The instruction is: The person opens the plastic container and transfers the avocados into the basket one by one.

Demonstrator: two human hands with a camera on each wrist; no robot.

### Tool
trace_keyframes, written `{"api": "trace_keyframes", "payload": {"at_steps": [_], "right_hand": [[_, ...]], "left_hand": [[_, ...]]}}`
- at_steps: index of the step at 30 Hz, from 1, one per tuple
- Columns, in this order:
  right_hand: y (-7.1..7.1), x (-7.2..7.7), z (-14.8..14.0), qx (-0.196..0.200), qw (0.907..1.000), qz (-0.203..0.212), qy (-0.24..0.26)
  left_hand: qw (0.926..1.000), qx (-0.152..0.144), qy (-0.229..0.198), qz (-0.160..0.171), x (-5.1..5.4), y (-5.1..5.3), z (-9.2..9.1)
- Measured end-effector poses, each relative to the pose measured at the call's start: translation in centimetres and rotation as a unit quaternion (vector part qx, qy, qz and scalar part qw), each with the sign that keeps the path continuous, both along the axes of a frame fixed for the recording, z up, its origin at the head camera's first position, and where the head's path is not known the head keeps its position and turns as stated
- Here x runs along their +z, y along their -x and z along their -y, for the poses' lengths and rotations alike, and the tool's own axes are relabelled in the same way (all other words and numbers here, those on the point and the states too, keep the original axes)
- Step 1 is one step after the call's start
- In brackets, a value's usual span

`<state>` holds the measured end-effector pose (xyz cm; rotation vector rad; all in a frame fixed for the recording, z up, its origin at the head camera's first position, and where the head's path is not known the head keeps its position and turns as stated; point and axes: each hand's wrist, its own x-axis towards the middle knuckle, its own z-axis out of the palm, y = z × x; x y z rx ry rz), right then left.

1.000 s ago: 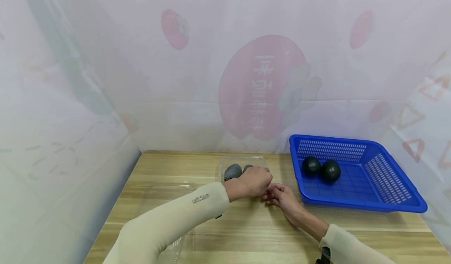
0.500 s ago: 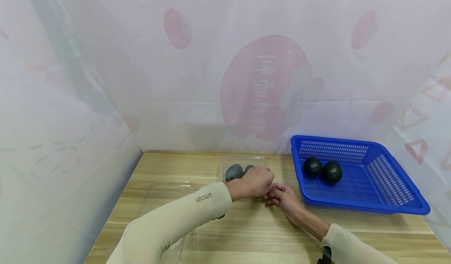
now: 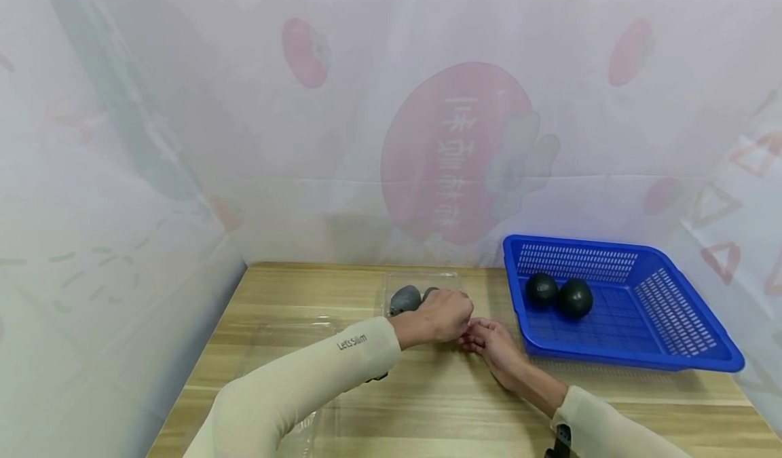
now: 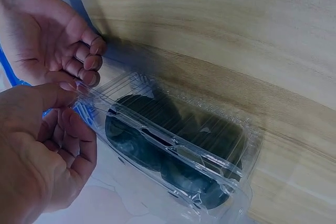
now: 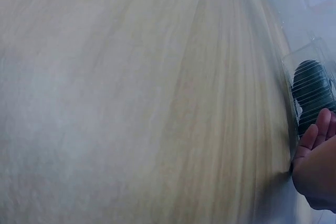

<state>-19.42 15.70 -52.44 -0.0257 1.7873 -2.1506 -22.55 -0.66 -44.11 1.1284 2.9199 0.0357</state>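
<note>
In the head view, a clear plastic container (image 3: pixel 452 279) lay near the back edge of the wooden table (image 3: pixel 421 404), left of the blue basket (image 3: pixel 672 349). Two dark fruits (image 3: pixel 405 299) showed in the container, one of them partly behind the left hand (image 3: pixel 444 315). The basket, with its slotted walls, held two more dark green fruits (image 3: pixel 575 298) side by side toward its left. Another clear plastic piece (image 3: pixel 293 326) lay on the table at left, partly covered by the left arm. The left sleeve (image 3: pixel 342 359) was printed "Let's Slim" in dark letters. On the curtain (image 3: pixel 342 139) behind, a large red fruit print (image 3: pixel 421 166) bore a column of white Chinese characters, too faint to read surely. The right hand (image 3: pixel 493 349) was just beside the left, fingers bent.

In the left wrist view, the container's ridged clear wall covered dark fruits lying close together. The left hand had its thumb and a finger pinched at the container's corner. The right hand's fingers curled loosely near that corner; whether they gripped anything could not be told.

In the right wrist view, a dark fruit showed through the ridged plastic at the right edge, with the right hand's fingertips in front of the container.
</note>
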Motion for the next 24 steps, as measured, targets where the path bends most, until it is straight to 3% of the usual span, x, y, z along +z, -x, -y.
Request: {"api": "trace_keyframes", "payload": {"at_steps": [7, 16, 24], "right_hand": [[0.1, 0.2, 0.0, -0.003, 0.9998, 0.011, 0.013], [0.4, 0.3, -0.2, -0.016, 0.9997, 0.020, 0.001], [0.3, 0.6, 0.2, -0.021, 0.9989, 0.017, -0.038]], "left_hand": [[0.9997, -0.018, -0.011, -0.007, -0.4, 0.3, 0.3], [0.9969, -0.015, -0.077, 0.004, 0.6, 0.5, 0.7], [0.9975, -0.015, -0.069, -0.004, 0.5, 0.4, 0.8]]}}
